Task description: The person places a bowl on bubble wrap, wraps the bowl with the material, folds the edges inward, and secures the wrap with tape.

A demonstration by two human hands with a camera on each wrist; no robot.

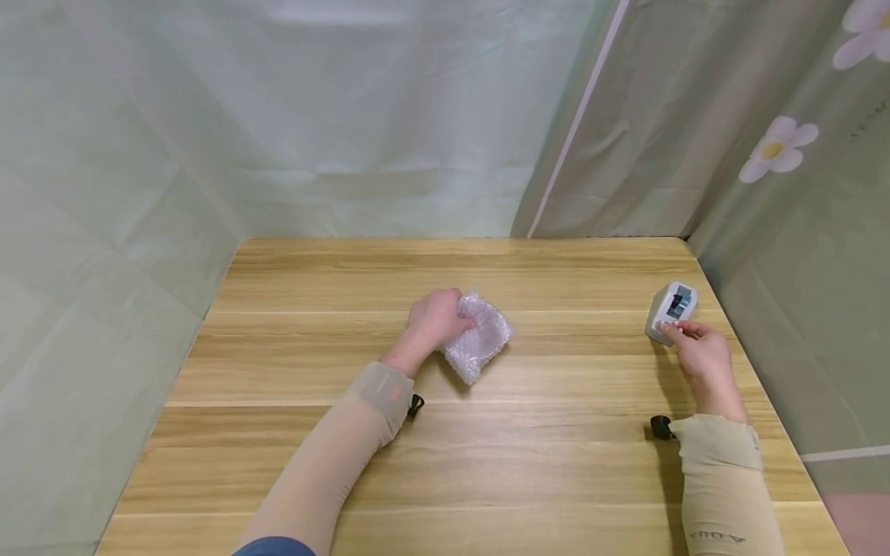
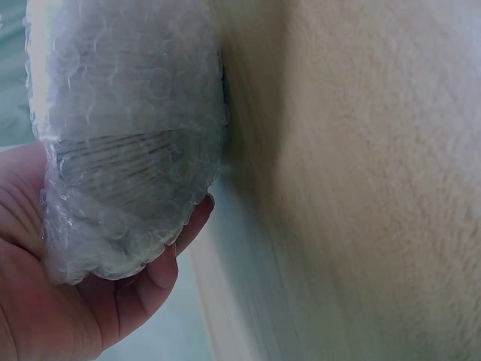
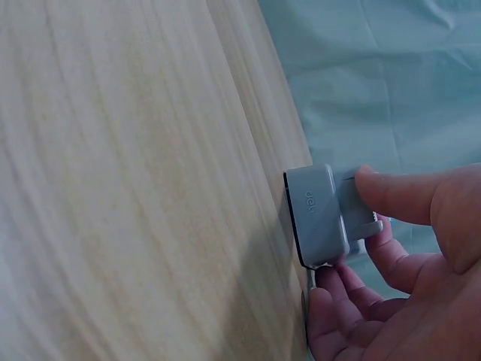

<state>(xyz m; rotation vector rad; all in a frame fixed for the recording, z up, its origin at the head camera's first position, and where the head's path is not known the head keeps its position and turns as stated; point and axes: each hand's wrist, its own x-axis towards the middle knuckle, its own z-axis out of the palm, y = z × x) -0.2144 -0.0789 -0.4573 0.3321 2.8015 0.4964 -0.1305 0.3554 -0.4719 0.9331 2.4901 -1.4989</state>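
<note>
My left hand (image 1: 435,318) grips a bubble-wrapped bundle (image 1: 484,336) near the middle of the table, thumb on top and fingers curled under its edge. Through the wrap (image 2: 128,68) in the left wrist view, a rounded, ridged shape shows, but its kind is unclear. At the right side of the table stands a small grey tape dispenser (image 1: 670,310). My right hand (image 1: 705,359) pinches the dispenser's near end between thumb and index finger. Seen from the right wrist, the thumb lies on the dispenser's (image 3: 319,214) front end; whether tape is between the fingertips is hidden.
Both things are on a wood-grain table (image 1: 556,463). Pale green curtains (image 1: 389,116) hang behind it and at both sides, close to its edges. Black wrist cameras (image 1: 661,427) stick out from the sleeves.
</note>
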